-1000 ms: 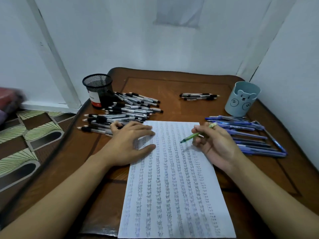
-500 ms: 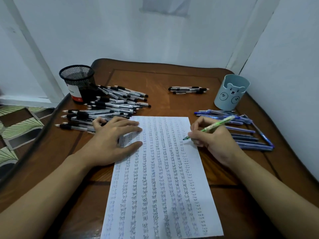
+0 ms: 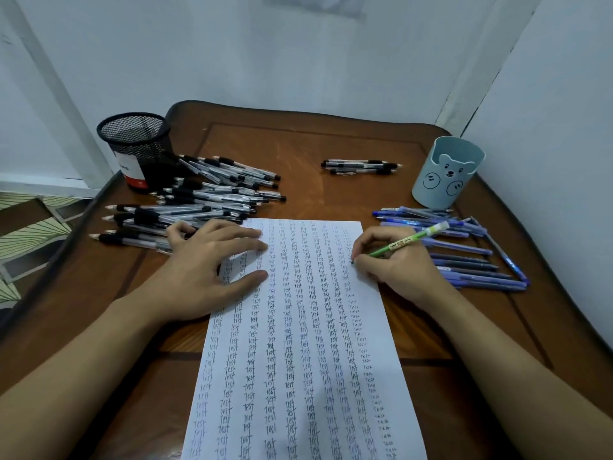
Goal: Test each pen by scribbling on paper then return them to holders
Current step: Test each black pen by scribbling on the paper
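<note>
A person sits at a wooden table [image 3: 265, 151] with one sheet of paper [image 3: 298, 360] lying lengthwise in front of them. The sheet is nearly filled with columns of the handwritten word "test".

The left hand [image 3: 205, 273] lies flat on the sheet's upper left corner, fingers straight and spread, holding nothing. It appears to pin the paper so it does not slide.

The right hand [image 3: 398, 263] pinches one green pen [image 3: 403, 243] in a writing grip. The tip touches the paper near its right edge, by the narrow last column, probably the only free space left.

Two holders stand at the far corners. A black mesh cup [image 3: 136, 147] is on the left and a blue bear cup [image 3: 447, 172] on the right. No pens show inside either.

The pens lie sorted, likely by kind:
- The black pens [image 3: 199, 200] are a heap beside the mesh cup, overlapping and too many to count surely, perhaps two dozen or more.
- The blue pens [image 3: 464, 257] lie in a row below the bear cup, roughly a dozen.
- A small set [image 3: 360, 167] of about four lies apart at the far centre.
</note>
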{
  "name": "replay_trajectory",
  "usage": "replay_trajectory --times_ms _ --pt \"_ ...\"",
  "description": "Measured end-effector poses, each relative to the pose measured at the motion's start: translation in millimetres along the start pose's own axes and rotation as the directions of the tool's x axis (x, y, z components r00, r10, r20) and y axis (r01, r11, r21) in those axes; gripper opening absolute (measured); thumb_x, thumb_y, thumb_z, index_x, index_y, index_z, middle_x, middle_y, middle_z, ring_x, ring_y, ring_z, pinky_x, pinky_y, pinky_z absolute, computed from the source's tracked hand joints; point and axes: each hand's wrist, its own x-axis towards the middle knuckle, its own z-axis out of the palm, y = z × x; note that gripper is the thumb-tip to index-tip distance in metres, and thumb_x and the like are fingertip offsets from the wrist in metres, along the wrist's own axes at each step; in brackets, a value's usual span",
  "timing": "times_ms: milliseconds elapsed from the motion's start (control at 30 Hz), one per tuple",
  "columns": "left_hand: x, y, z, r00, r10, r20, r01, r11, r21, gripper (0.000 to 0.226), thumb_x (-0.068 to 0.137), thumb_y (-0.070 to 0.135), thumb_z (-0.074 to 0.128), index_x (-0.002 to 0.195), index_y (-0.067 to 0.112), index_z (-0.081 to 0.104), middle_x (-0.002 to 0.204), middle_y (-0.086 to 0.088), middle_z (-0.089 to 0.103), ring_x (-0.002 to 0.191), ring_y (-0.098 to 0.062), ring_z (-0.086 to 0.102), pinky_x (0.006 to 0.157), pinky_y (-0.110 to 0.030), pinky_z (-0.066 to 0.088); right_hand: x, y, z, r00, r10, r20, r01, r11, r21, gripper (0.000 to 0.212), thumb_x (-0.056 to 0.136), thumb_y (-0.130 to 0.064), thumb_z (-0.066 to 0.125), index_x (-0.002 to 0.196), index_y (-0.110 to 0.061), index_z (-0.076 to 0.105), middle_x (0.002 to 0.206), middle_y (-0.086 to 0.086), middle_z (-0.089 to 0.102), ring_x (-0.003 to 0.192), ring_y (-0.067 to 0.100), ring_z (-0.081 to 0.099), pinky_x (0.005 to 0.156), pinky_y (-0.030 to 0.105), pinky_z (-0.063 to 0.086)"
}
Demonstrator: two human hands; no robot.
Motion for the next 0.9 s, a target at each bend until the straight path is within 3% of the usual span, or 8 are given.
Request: replay_trajectory --times_ms 133,300,467,633,800,900 --pt "0.4 -0.6 -0.3 1.0 -0.001 0.007 0.001 1.0 0.004 0.06 0.085 0.082 0.041 0.13 0.047 0.061 0.142 0.033 0.047 0.137 0.007 0.03 0.103 -0.039 0.007 0.6 2.1 -4.0 0.999 0.05 0.002 -0.05 0.993 0.105 0.014 0.085 0.016 0.067 0.088 0.006 0.057 0.07 0.021 0.062 0.052 0.023 0.055 0.048 0.027 0.044" --pt "-0.2 0.6 0.0 1.0 0.006 0.006 -0.006 1.0 0.013 0.06 0.086 0.081 0.04 0.131 0.048 0.061 0.143 0.032 0.047 0.136 0.005 0.032 0.103 -0.039 0.007 3.0 1.6 -8.0 0.997 0.05 0.058 -0.057 0.991 0.122 0.018 0.081 0.02 0.069 0.073 0.01 0.056 0.071 0.033 0.063 0.054 0.037 0.058 0.047 0.034 0.05" --pt "-0.7 1.5 -0.6 1.0 0.006 0.013 -0.006 1.0 0.029 0.06 0.087 0.08 0.038 0.132 0.047 0.06 0.143 0.032 0.047 0.134 0.003 0.033 0.103 -0.044 0.009 6.6 4.1 -7.2 0.997 0.076 0.005 -0.076 0.997 0.029 0.019 0.078 0.015 0.072 0.071 0.012 0.054 0.074 0.035 0.061 0.053 0.024 0.056 0.047 0.027 0.042" --pt "0.1 1.5 -0.4 1.0 0.007 0.02 -0.008 1.0 0.03 0.06 0.087 0.08 0.038 0.133 0.047 0.06 0.143 0.032 0.046 0.134 0.003 0.031 0.101 -0.037 0.006 6.6 2.8 -5.2 0.996 0.09 -0.014 -0.091 0.996 -0.003 0.021 0.078 0.015 0.072 0.07 0.012 0.053 0.071 0.031 0.063 0.05 0.017 0.057 0.046 0.023 0.041" --pt "-0.1 2.5 -0.1 1.0 0.003 0.027 -0.004 0.999 0.037 0.059 0.087 0.079 0.038 0.132 0.047 0.059 0.143 0.032 0.047 0.135 0.003 0.031 0.101 -0.036 0.004 6.4 0.5 -5.4 0.997 0.076 0.015 -0.076 0.996 0.036 0.019 0.08 0.019 0.068 0.069 0.016 0.054 0.067 0.033 0.063 0.048 0.034 0.051 0.041 0.027 0.041" --pt "-0.2 2.5 -0.2 1.0 0.002 0.027 -0.003 0.999 0.038 0.06 0.087 0.079 0.038 0.133 0.047 0.059 0.143 0.031 0.047 0.134 0.003 0.031 0.1 -0.035 0.004 6.1 -0.7 -3.1 0.997 0.08 -0.005 -0.08 0.996 0.024 0.021 0.079 0.019 0.068 0.068 0.016 0.051 0.067 0.036 0.061 0.047 0.032 0.052 0.04 0.027 0.041"
